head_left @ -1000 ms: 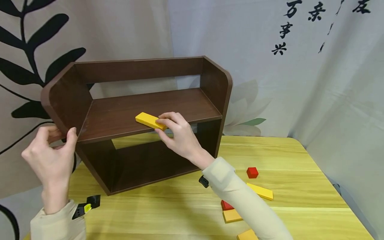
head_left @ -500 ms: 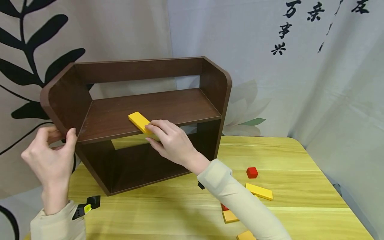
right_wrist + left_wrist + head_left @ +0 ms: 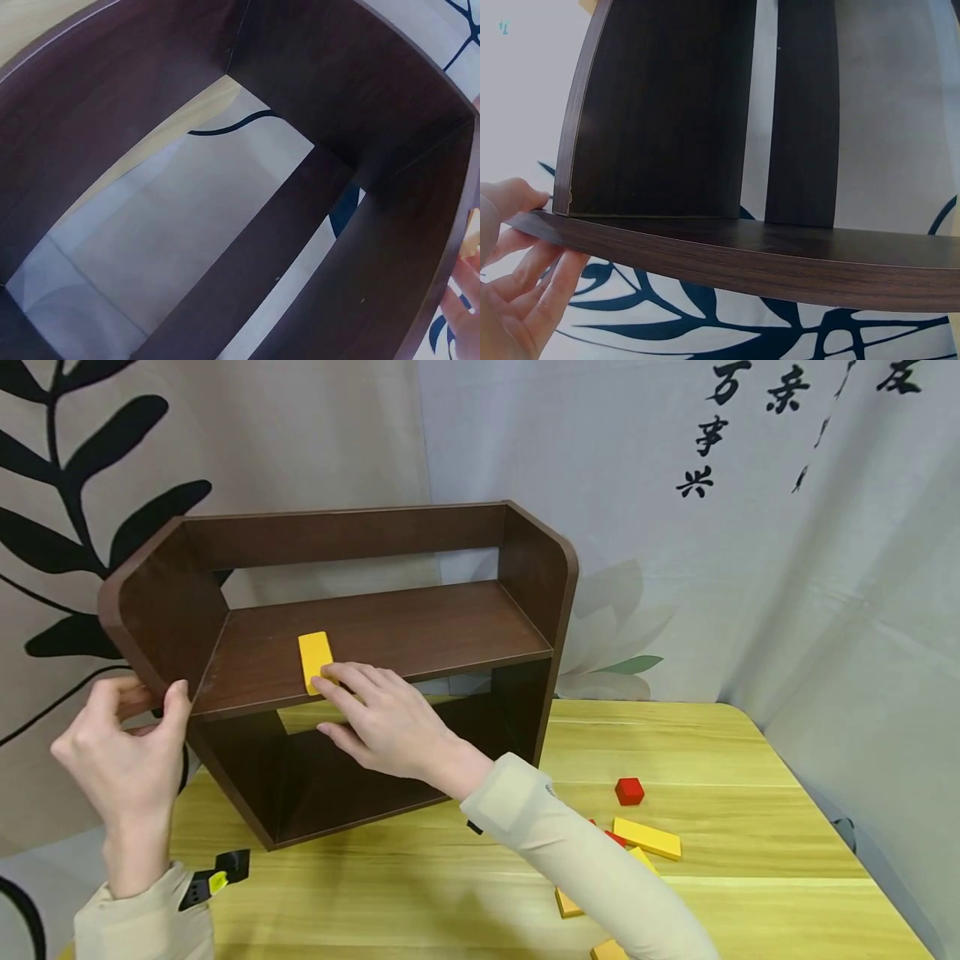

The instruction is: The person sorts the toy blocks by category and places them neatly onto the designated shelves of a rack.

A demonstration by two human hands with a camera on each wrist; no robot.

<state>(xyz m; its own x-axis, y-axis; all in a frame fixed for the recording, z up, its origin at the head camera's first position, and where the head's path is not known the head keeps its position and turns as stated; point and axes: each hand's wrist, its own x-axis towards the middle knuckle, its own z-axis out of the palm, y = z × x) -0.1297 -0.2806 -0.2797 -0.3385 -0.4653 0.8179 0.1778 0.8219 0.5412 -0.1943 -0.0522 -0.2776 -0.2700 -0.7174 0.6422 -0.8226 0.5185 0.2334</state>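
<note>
A dark brown two-tier wooden shelf (image 3: 360, 627) stands on the table. My left hand (image 3: 131, 756) grips the front edge of its left side panel; in the left wrist view the thumb is on one face and the fingers (image 3: 559, 289) on the other. On the upper board, left of the middle, a flat yellow block (image 3: 314, 658) lies with its near end at the front edge. My right hand (image 3: 390, 718) reaches in from the right, its fingertips at the block's right side, the thumb apart below the board edge. At the right wrist view's edge the right-hand fingers (image 3: 466, 289) show only partly.
On the wooden table (image 3: 750, 793) to the right lie a red block (image 3: 629, 791), a yellow block (image 3: 647, 837) and several more blocks partly behind my right sleeve (image 3: 585, 868). A pale curtain (image 3: 825, 568) hangs behind the shelf.
The yellow block has slid left along the upper board and turned from slantwise to nearly front-to-back. My right hand moved left with it and its thumb came away. The left hand stays put.
</note>
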